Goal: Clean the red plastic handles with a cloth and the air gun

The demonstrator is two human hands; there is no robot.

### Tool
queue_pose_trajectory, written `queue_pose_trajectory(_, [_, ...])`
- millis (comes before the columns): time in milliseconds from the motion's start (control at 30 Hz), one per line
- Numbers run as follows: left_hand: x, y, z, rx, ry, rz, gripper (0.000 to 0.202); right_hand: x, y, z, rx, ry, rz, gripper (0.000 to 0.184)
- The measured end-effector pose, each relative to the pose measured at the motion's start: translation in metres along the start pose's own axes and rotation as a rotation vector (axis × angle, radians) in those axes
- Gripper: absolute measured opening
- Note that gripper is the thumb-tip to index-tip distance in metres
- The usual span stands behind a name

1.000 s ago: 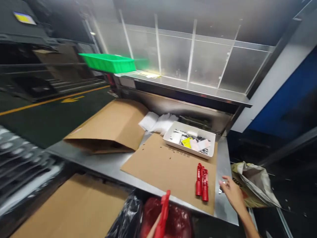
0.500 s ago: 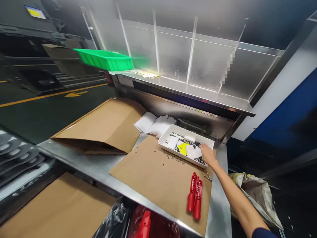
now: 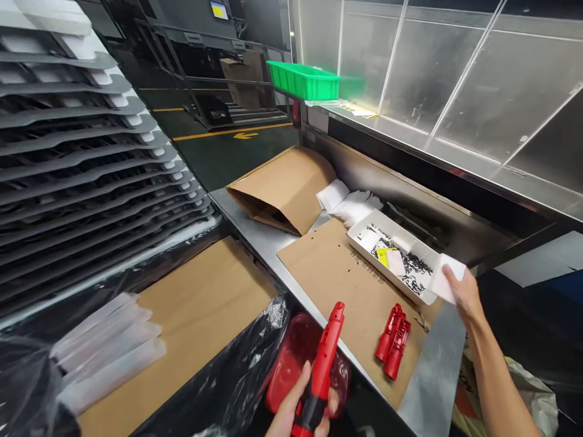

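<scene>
My left hand (image 3: pixel 298 409) grips a long red plastic part (image 3: pixel 322 364) by its lower end, holding it upright in front of the steel bench. My right hand (image 3: pixel 462 294) is raised at the right end of a white tray (image 3: pixel 364 226) and pinches a small white pad (image 3: pixel 445 277) just lifted out of it. The tray holds white pads, a yellow slip and dark small pieces. Two more red plastic parts (image 3: pixel 392 340) lie side by side on a flat cardboard sheet (image 3: pixel 332 273), between my two hands.
A folded cardboard box (image 3: pixel 285 188) and white bags (image 3: pixel 348 203) lie at the bench's far end. A green bin (image 3: pixel 303 79) sits on the upper shelf. Stacked grey trays (image 3: pixel 82 152) stand left. Below are a cardboard sheet (image 3: pixel 182 328), black plastic liner (image 3: pixel 237 376), and a crumpled bag (image 3: pixel 537 394).
My right hand reached into the white tray and has come out holding a white pad. My left hand raised the red part. The camera swung left, showing the stacked grey trays.
</scene>
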State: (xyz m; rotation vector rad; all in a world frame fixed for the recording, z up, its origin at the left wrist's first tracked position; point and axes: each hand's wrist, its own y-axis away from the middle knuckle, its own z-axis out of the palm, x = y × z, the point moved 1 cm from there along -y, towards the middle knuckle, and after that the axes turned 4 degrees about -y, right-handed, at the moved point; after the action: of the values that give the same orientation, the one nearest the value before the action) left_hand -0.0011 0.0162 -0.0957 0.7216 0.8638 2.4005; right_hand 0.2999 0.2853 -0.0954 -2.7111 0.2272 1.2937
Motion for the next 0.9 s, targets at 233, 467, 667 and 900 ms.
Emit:
queue_pose_trajectory(233, [0.004, 0.003, 0.035, -0.125, -0.110, 0.126, 0.055, -0.074, 0.162, 0.039, -0.134, -0.305, -0.120, 0.045])
queue_pose_trajectory(467, [0.014, 0.012, 0.042, -0.156, -0.247, 0.112, 0.071, -0.100, 0.217, 0.051, -0.156, -0.015, -0.707, 0.045])
queue_pose_trajectory(667, [0.016, 0.011, 0.036, -0.116, -0.335, 0.074, 0.072, -0.108, 0.226, 0.054, -0.115, 0.137, -0.615, 0.048])
queue_pose_trajectory(900, [0.018, 0.010, 0.029, -0.107, -0.415, 0.084, 0.080, -0.118, 0.256, 0.045, -0.126, 0.212, -0.856, 0.044])
